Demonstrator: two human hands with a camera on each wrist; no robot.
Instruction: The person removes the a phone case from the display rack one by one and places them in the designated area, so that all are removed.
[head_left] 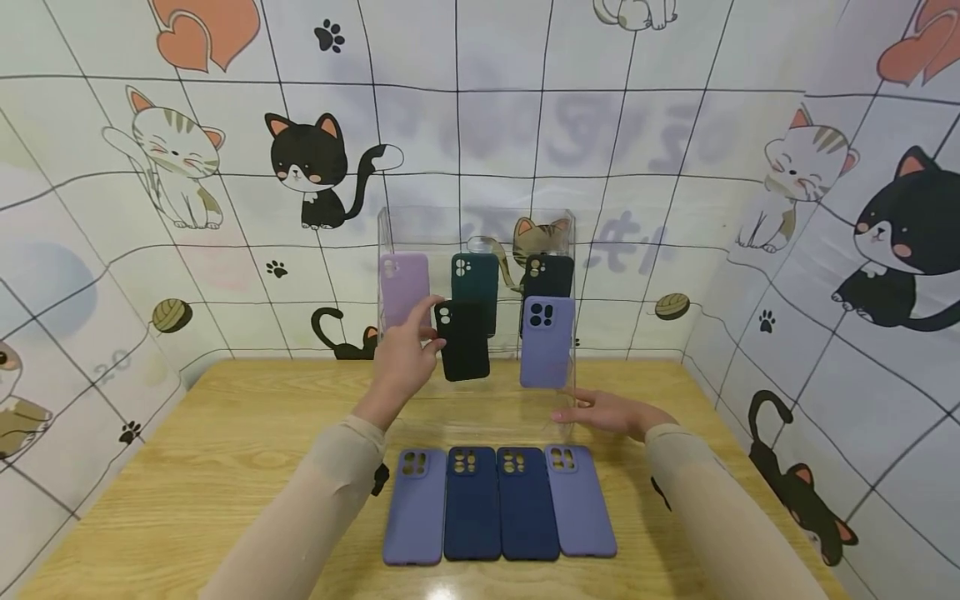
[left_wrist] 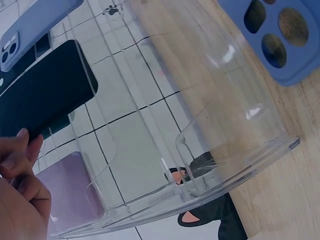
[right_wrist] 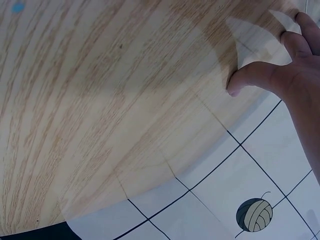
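Note:
My left hand [head_left: 405,354] pinches a black phone case [head_left: 465,342] by its side edge, thumb and fingertips at its left. The case is upright in front of a clear tiered display stand [head_left: 480,425]. On the stand's back tier are a lilac phone case [head_left: 405,287], a dark green phone case [head_left: 475,279] and another black phone case [head_left: 549,275]. A periwinkle phone case [head_left: 547,342] stands lower, at the right. My right hand [head_left: 611,412] holds the stand's lower right side, thumb and fingers spread about its edge; the clear plastic makes the contact hard to see.
In front of the stand, a row of several phone cases lies on the wooden table [head_left: 247,467]: a periwinkle case [head_left: 415,517] at the left, two navy cases [head_left: 472,517], and another periwinkle case [head_left: 583,512] at the right. A cat-print wall covering [head_left: 487,133] rises behind the table.

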